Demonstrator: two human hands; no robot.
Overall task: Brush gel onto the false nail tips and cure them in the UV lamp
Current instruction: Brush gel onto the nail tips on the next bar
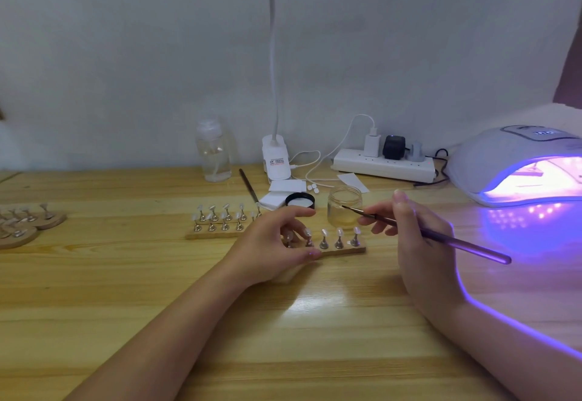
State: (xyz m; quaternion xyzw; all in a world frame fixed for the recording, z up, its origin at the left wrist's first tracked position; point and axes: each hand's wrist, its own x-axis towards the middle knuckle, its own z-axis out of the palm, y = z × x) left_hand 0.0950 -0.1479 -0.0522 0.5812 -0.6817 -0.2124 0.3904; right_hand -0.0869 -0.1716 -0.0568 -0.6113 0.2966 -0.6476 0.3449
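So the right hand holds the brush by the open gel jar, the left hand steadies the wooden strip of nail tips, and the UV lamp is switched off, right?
Not quite: the UV lamp is on, glowing purple in the head view. The rest holds: right hand, brush, gel jar, left hand, wooden strip.

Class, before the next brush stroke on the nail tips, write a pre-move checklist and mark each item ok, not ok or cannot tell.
1. Left hand steadies the near wooden strip: ok.
2. Right hand grips the brush: ok.
3. Gel jar open, lid off: ok.
4. Brush loaded with gel: cannot tell.
5. Nail tips upright on their stands: ok.
6. UV lamp lit: ok.
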